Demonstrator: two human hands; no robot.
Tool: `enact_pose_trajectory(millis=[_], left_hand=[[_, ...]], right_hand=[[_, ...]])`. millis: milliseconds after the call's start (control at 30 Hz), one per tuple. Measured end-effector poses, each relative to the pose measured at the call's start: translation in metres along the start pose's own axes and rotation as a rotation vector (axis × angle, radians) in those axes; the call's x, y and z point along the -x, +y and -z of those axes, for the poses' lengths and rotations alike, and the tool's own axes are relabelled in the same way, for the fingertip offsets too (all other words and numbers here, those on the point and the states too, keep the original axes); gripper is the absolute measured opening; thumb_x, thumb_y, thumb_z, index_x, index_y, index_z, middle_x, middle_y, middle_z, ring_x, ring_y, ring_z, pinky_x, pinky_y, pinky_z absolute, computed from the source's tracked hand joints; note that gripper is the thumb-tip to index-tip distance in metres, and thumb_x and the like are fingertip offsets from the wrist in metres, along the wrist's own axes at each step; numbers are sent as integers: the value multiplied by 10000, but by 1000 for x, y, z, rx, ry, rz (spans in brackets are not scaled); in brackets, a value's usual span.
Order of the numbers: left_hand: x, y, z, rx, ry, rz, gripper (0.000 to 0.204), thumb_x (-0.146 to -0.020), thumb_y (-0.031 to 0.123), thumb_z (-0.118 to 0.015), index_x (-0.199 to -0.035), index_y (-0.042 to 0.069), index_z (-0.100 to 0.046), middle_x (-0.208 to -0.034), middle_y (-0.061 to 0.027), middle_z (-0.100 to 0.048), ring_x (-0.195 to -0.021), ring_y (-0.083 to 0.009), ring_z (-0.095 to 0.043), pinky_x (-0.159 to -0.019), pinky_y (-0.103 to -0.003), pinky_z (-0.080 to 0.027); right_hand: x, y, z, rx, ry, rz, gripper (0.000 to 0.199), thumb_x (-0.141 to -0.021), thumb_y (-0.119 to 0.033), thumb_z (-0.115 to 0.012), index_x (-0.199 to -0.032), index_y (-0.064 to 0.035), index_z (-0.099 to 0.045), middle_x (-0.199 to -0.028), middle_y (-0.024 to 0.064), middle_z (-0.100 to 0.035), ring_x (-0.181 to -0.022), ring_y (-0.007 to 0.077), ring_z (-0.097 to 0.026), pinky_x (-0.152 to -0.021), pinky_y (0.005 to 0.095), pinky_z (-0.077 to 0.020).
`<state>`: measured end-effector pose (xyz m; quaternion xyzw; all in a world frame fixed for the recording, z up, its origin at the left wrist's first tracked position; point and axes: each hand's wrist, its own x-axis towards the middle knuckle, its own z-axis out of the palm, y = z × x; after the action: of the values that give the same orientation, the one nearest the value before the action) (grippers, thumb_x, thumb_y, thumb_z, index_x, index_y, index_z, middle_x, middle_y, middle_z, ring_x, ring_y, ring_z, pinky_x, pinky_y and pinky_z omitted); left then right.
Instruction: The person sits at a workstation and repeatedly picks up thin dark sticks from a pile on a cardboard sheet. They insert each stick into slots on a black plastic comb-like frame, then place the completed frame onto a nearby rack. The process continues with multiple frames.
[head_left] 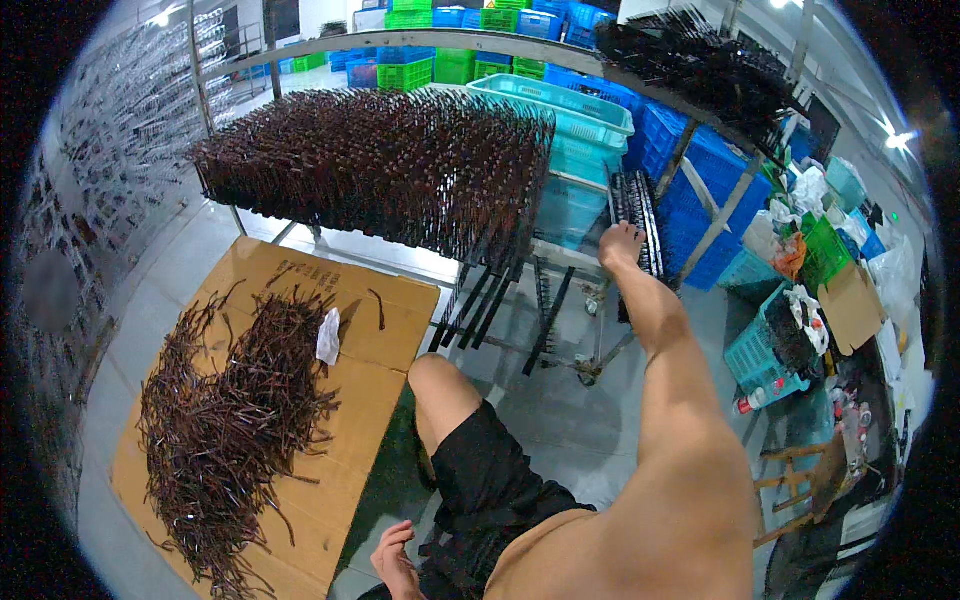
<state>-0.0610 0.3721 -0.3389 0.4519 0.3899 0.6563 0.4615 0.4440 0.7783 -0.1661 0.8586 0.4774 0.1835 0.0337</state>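
Near left: my cardboard sheet (405, 320) plain tan, faint dark print; heap of strips (250, 390) on it deep reddish brown, scrap (328, 340) beside them white. Far centre: bristling rows (380, 165) dark maroon, flecked paler. By my right grip (622, 245): slats (632, 195) black, striped silver-white. My shorts (495, 470) black. Far: crates teal (585, 155), blue (655, 145), bright green (405, 76). Floor (540, 420) grey.

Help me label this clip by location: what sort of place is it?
Probably a workshop or small factory floor: a metal rack packed with rows of dark pieces, a heap of brown strips on a cardboard sheet, and stacked plastic crates behind.
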Motion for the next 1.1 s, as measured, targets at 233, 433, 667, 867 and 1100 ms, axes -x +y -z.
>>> enact_pose_trajectory(millis=[233,433,667,867,1100], left_hand=[[-2,-8,-1,-107,-137,-93,414,-981,392,-502,-1095,14,-627,-1070,-177,-652,-1043,-351,-603,-839,-438,-494],[-10,12,-38,184,179,460,323,-943,190,-539,-1166,-35,-601,-1123,-176,-637,-1003,-261,-610,-818,-370,-502],[-15,16,-36,202,9,471,303,-974,212,-529,-1160,-13,-613,-1120,-88,-650,-974,-172,-607,-866,-320,-484],[-63,32,-17,661,208,17,682,-962,560,-347,-1454,91,-288,-1455,-137,-395,-1301,-305,-407,-1074,-442,-318],[-13,51,65,944,981,-237,305,-946,404,-474,-1024,111,-501,-925,-61,-571,-936,-297,-544,-951,-448,-426]], right_hand=[[18,8,43,-374,39,-55,400,-792,-139,-547,-1169,-5,-566,-1233,174,-511,-1198,345,-461,-1033,537,-304],[148,38,24,-750,402,274,514,-698,-62,-535,-1207,-4,-494,-1218,197,-518,-1178,381,-460,-1018,480,-332],[305,70,10,-670,581,775,442,-798,-48,-589,-1220,36,-490,-1302,208,-473,-1195,372,-434,-1027,508,-285],[314,-37,46,-721,381,1565,370,-827,-42,-544,-1185,42,-504,-1252,173,-497,-1172,324,-471,-1029,497,-295],[321,-235,54,-494,479,2361,371,-771,-161,-602,-1122,-39,-599,-1294,55,-512,-1167,214,-492,-1012,419,-342]])
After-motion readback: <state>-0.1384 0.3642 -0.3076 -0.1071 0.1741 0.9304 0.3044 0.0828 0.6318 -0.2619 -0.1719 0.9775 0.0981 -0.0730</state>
